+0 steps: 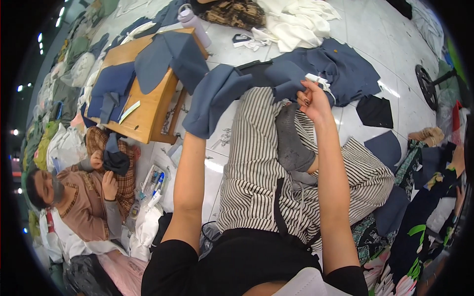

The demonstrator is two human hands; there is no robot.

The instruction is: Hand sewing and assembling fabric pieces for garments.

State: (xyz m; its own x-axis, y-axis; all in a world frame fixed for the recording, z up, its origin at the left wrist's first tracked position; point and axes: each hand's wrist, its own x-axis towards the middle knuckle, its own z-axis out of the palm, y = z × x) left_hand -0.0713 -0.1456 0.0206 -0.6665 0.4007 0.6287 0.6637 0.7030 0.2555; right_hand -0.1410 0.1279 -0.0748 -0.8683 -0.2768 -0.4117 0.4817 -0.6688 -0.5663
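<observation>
A slate-blue fabric piece is stretched over my lap. It covers my left hand, whose fingers are hidden; only my left forearm emerges below it. My right hand is closed, thumb and fingers pinched at the edge of slate-blue fabric on the right. Whether this is the same piece as on the left, I cannot tell. Beyond my right hand lies a heap of slate-blue cloth, with a small white object on it that I cannot make out.
At the left stands a low wooden table bearing folded blue cloth. A lilac bottle stands behind it. Another person sits at the left handling dark fabric. White cloth lies far ahead; a black piece lies right.
</observation>
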